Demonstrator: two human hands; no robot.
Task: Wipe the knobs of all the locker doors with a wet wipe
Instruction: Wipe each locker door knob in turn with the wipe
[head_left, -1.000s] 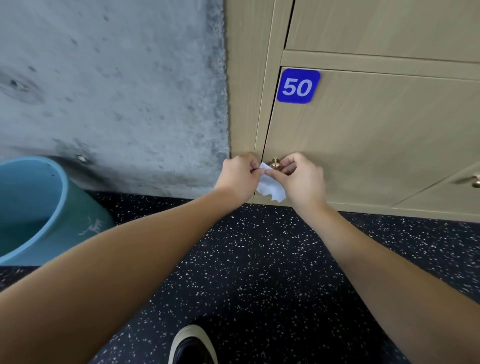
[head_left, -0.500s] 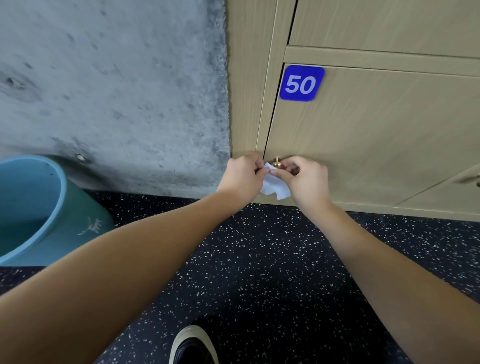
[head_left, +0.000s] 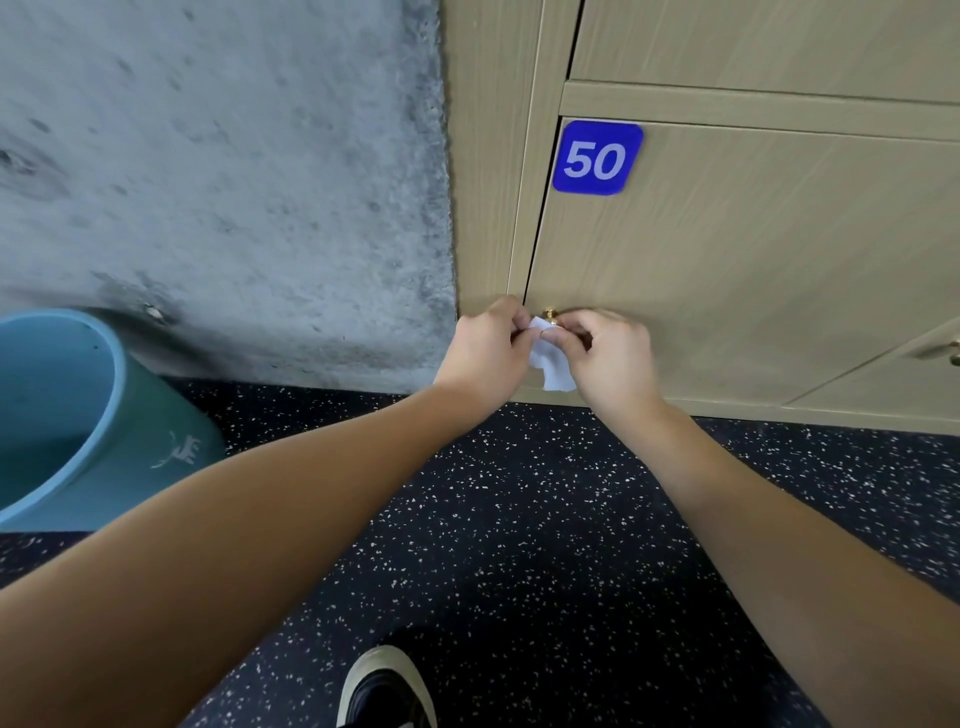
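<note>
Under you runs a dark floor flecked with white. A blue bucket stands on it at your left, against the grey wall. Your shoe rests on it, and the lockers' base meets it ahead.

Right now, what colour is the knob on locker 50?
Brass-gold knob, partly covered by the wet wipe; head view.

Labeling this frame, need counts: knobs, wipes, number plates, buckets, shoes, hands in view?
Knobs: 2, the brass knob under the hands and another knob at the right edge
Wipes: 1, wet wipe
Number plates: 1, blue 50 plate
Buckets: 1, blue bucket
Shoes: 1, shoe
Hands: 2, left hand, right hand
Total: 8
</note>
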